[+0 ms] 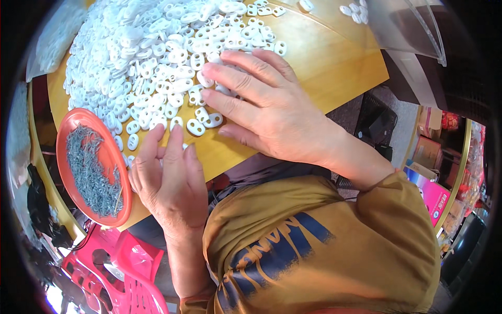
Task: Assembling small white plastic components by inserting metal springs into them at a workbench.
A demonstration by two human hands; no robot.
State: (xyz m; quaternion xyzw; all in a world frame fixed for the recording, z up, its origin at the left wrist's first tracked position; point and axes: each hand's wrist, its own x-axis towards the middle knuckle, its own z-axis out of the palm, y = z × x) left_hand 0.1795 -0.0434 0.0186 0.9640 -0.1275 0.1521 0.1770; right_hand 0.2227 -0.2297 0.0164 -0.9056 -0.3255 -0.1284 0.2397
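A large heap of small white plastic pieces (157, 57), each oval with two holes, covers the far left of the wooden table (345, 68). My right hand (272, 102) lies palm down at the heap's right edge. Its fingers are stretched and spread, with several pieces under and beside the fingertips. Close to the table's near edge is my left hand (170, 175), fingers extended and apart by the nearest loose pieces; nothing shows held in it. Just left of that hand, an orange oval dish (127, 201) holds many small grey metal parts (94, 172), too fine to name.
A few white pieces (357, 11) lie apart at the far right, near a clear plastic sheet or container (402, 26). A pink plastic chair (117, 267) stands at lower left. Beyond the table, a black basket (375, 123) and shelved boxes (428, 152) are on the right.
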